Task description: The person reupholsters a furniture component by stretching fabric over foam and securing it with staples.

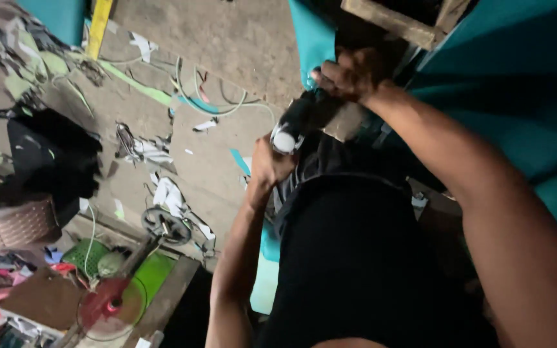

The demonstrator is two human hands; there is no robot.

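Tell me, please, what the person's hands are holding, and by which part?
Both hands hold a dark power tool: the right hand grips its upper body, the left hand closes under its white-tipped lower end.

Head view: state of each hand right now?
Left hand: closed, gripping the white-capped end of the dark tool.
Right hand: closed on the tool's upper end, against the teal fabric.
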